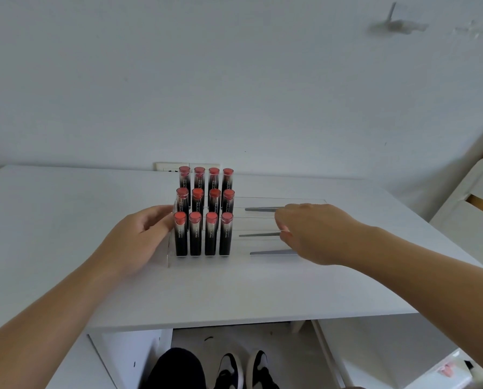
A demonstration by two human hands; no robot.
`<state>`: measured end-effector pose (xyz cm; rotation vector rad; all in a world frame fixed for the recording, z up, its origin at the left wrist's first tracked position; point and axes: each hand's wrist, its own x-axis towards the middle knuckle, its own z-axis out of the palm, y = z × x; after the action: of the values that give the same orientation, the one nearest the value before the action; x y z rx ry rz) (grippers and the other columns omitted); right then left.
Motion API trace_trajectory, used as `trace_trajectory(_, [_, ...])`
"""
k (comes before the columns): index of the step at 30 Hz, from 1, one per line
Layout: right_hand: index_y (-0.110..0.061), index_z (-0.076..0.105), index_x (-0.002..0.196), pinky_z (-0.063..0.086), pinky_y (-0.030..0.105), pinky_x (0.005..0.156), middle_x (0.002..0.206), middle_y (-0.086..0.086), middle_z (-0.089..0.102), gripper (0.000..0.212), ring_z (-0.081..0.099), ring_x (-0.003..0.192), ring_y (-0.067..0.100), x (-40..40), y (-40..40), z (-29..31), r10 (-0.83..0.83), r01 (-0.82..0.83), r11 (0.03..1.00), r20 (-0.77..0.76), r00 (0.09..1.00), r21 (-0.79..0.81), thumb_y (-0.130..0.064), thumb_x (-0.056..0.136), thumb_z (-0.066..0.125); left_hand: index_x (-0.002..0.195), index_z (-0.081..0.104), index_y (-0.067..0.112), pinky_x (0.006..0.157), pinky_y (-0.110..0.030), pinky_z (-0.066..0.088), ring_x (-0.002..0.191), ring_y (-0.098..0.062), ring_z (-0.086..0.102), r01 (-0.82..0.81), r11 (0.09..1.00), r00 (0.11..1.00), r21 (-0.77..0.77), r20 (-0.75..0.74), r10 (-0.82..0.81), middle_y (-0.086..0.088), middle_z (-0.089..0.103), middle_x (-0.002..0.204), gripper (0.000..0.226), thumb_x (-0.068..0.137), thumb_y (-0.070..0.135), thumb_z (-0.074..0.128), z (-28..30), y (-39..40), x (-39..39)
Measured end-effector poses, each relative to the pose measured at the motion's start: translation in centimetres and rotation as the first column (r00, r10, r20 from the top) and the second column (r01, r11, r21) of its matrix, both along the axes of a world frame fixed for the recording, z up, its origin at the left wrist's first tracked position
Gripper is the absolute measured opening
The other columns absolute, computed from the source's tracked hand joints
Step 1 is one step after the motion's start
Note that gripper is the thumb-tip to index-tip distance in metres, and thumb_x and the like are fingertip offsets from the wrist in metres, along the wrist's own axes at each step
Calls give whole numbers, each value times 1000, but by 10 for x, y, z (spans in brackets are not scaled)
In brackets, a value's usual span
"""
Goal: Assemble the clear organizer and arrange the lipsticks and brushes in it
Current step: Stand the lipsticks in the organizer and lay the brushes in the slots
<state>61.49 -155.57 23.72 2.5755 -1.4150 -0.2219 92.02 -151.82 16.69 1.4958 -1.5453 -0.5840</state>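
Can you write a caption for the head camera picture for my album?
Twelve black-cased red lipsticks stand in a clear acrylic tiered organizer; left hand steadies it, right hand arranges grey brush handles.

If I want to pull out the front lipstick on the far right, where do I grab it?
Pinch the front right lipstick near its red cap, coming from straight above. It stands upright in the clear organizer, with another lipstick close on its left and one behind it, so the lower sides are crowded. Only the top sticks up free, and lifting straight up shouldn't bump its neighbours.
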Motion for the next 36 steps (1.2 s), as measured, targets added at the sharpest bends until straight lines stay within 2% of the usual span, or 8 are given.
trace_trajectory(6, [-26, 52, 118, 51, 41, 84, 116, -4, 53, 20, 55, 105, 21, -5, -2, -5, 21, -22, 1000, 65, 998, 16, -34, 105, 40, 96, 62, 70, 81, -11, 36, 98, 35, 48, 5, 1000, 1000, -4, 5, -5, 55, 59, 96, 27, 76, 79, 46, 2, 1, -1])
trace_trajectory(10, [-28, 60, 106, 46, 34, 74, 109, -6, 50, 21, 45, 90, 16, -9, -5, -8, 21, -19, 1000, 116, 993, -11, -39, 103, 42, 95, 57, 80, 83, -13, 36, 98, 35, 49, 21, 1000, 1000, -13, 17, -21, 54, 59, 100, 19, 79, 77, 46, 2, 1, -1])
trace_trajectory(14, [-34, 51, 87, 36, 30, 68, 96, -15, 48, 14, 50, 85, 15, -13, -6, -7, -16, 17, 1000, 241, 970, -1, -43, 98, 50, 94, 56, 82, 82, -13, 35, 96, 37, 47, 19, 1000, 999, -14, 29, -19, 57, 57, 97, 16, 81, 75, 47, 2, 1, -1])
trace_trajectory(17, [-32, 56, 85, 45, 33, 69, 90, -13, 59, 19, 56, 85, 17, -19, -6, -2, -23, 20, 1000, 293, 956, 14, -46, 97, 53, 95, 57, 80, 83, -14, 35, 96, 37, 47, 24, 1000, 999, -11, 37, -23, 56, 58, 99, 12, 89, 72, 50, 0, 1, 1])
trace_trajectory(20, [-30, 61, 92, 51, 37, 69, 83, -10, 64, 16, 58, 78, 14, -27, -3, 1, 114, -78, 992, 456, 883, -97, -40, 101, 51, 97, 59, 78, 83, -13, 36, 98, 35, 48, 21, 1000, 999, -5, 32, -21, 54, 60, 100, 14, 87, 74, 49, -1, -1, 1])
trace_trajectory(23, [-29, 60, 99, 47, 28, 70, 86, -13, 60, 16, 55, 80, 8, -38, 1, 3, 179, -147, 984, 587, 790, -103, -35, 102, 46, 94, 58, 79, 82, -13, 36, 96, 35, 48, 12, 1000, 1000, 1, 26, -12, 54, 60, 98, 18, 82, 74, 47, 0, -2, 0])
trace_trajectory(28, [-37, 69, 103, 52, 30, 75, 92, -21, 59, 16, 59, 82, 4, -56, 7, -9, 109, -124, 992, 337, 935, 23, -44, 96, 56, 96, 58, 79, 82, -14, 35, 95, 37, 47, 12, 1000, 999, -4, 45, -12, 56, 58, 98, 12, 89, 73, 50, 0, -1, 0])
trace_trajectory(36, [-40, 63, 124, 49, 29, 88, 117, -21, 66, 32, 62, 104, 9, -47, 11, -14, 83, -87, 996, 168, 982, 16, -50, 97, 50, 96, 58, 80, 81, -15, 36, 94, 38, 46, 5, 1000, 999, -14, 33, -5, 56, 58, 97, 30, 72, 91, 44, 2, 1, -1])
